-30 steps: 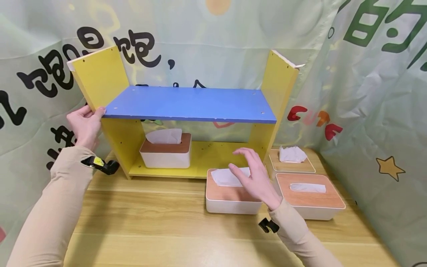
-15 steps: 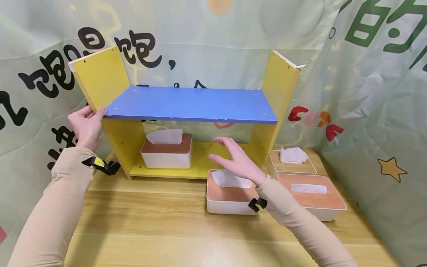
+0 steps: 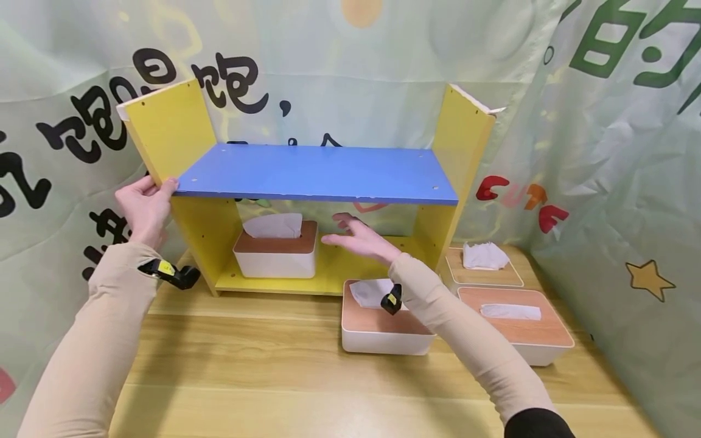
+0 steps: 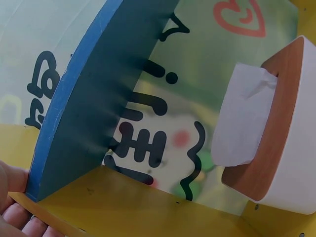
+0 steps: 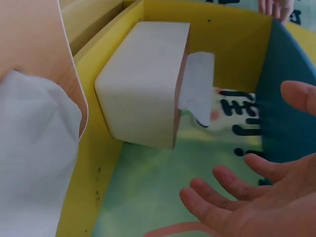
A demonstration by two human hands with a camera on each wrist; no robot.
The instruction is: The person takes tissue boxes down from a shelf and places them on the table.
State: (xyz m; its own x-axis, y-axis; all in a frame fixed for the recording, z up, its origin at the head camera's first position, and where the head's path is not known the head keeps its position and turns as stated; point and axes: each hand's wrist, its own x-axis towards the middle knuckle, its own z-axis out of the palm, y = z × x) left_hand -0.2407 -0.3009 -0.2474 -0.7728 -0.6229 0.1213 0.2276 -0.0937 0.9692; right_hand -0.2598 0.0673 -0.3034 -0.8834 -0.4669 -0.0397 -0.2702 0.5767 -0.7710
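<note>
My left hand (image 3: 145,207) grips the front left edge of a yellow and blue shelf (image 3: 317,173). In the left wrist view its thumb (image 4: 14,178) presses the end of the blue board, with the other fingers bent behind the yellow side panel. A white tissue box (image 3: 278,264) with a wood-look lid stands in the lower left compartment, tissue sticking out. Right of that box, my right hand (image 3: 364,240) reaches in at the compartment's opening, fingers spread and holding nothing. Below the right wrist, another tissue box (image 3: 386,340) stands on the table before the shelf, partly covered by the sleeve.
Two more tissue boxes stand at the right: one with a reddish lid (image 3: 526,331) in front, one with a paler lid (image 3: 482,278) behind it. The wooden table (image 3: 263,377) extends toward me. A printed cloth (image 3: 350,79) hangs behind and at the sides.
My right hand has moved left and forward, from over the front tissue box to the lower compartment's opening. The left hand keeps its grip on the shelf. The boxes have stayed put.
</note>
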